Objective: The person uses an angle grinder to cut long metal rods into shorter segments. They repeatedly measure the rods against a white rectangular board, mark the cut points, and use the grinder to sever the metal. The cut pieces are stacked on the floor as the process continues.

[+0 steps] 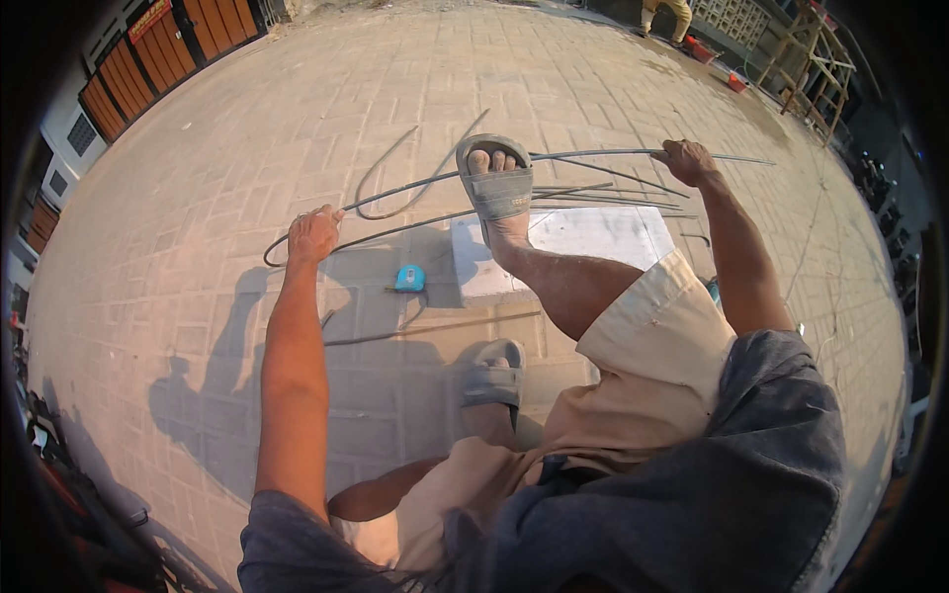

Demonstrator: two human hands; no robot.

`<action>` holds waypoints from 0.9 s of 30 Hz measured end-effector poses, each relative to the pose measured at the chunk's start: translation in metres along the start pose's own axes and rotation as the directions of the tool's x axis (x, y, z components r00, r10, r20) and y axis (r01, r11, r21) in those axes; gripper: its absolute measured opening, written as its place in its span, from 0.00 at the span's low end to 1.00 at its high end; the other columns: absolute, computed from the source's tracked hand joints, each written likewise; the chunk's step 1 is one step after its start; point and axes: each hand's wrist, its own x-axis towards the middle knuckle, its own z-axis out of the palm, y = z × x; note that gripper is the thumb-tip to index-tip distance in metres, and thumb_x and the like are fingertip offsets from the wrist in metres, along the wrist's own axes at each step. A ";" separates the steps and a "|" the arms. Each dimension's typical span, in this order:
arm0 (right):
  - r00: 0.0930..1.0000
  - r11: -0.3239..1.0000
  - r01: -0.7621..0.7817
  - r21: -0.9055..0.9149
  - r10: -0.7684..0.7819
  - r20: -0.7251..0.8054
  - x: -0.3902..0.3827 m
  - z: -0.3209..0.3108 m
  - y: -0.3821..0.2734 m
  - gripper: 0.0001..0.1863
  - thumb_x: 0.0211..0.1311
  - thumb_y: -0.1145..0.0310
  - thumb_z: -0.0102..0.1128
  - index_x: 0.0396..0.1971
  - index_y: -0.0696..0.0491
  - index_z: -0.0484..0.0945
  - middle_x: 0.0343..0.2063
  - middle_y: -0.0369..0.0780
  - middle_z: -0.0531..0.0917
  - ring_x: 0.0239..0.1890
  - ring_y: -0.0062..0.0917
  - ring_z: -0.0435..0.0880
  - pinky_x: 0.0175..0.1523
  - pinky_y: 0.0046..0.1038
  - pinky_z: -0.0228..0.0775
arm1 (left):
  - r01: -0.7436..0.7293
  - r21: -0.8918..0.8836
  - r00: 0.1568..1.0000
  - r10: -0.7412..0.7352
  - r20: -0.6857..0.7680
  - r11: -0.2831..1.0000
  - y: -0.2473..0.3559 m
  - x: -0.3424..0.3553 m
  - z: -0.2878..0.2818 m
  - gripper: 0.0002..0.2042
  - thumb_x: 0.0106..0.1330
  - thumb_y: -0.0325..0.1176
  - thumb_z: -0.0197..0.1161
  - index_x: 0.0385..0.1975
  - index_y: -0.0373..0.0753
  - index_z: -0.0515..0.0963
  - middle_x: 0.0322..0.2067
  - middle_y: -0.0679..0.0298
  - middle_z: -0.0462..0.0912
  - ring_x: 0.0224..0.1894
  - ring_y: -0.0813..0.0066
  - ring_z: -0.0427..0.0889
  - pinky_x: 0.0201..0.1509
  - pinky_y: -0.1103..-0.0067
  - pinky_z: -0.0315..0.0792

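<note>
My left hand (314, 234) is closed around a long thin metal rod (598, 152), close to where it curves back in a hook on the left. Farther right, my right hand (687, 161) grips the same rod, whose straight end sticks out past the fist. Between the hands, one foot in a grey slide sandal (499, 193) is raised over the rod; whether the sole presses on it is hidden. Several more rods (618, 196) lie across a white slab (583, 252) under the raised leg. A bent rod (374, 210) lies on the paving beyond.
A teal tape measure (409, 279) sits on the paving left of the slab. My other sandalled foot (494, 374) stands on the ground. Far right are a wooden frame (813, 64), red containers (736, 82) and another person's legs (667, 18). Brown gates (148, 59) stand far left.
</note>
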 end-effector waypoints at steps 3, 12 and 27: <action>0.993 0.998 -0.056 0.036 0.060 -0.098 -0.008 -0.007 -0.022 0.29 0.70 0.40 0.50 0.30 0.54 0.82 0.30 0.50 0.85 0.38 0.48 0.85 0.45 0.47 0.74 | 0.049 0.009 0.999 -0.049 0.002 0.999 -0.007 -0.002 -0.014 0.22 0.78 0.49 0.44 0.47 0.37 0.78 0.46 0.48 0.85 0.52 0.46 0.81 0.57 0.56 0.72; 0.946 0.955 -0.214 0.203 0.255 -0.201 -0.083 -0.070 -0.121 0.31 0.66 0.41 0.59 0.22 0.58 0.85 0.20 0.51 0.83 0.26 0.44 0.86 0.32 0.43 0.73 | 0.133 0.063 0.990 -0.129 -0.065 0.989 -0.049 -0.024 -0.048 0.22 0.78 0.48 0.44 0.45 0.35 0.78 0.46 0.45 0.84 0.51 0.45 0.81 0.59 0.56 0.70; 0.878 0.940 0.336 -0.060 -0.335 -0.341 -0.022 -0.100 -0.146 0.05 0.58 0.74 0.57 0.26 0.55 0.81 0.24 0.49 0.85 0.30 0.43 0.87 0.32 0.43 0.78 | 0.046 0.284 0.936 0.058 -0.348 0.958 -0.017 -0.066 -0.101 0.22 0.73 0.50 0.54 0.28 0.37 0.82 0.23 0.48 0.84 0.29 0.48 0.86 0.40 0.59 0.75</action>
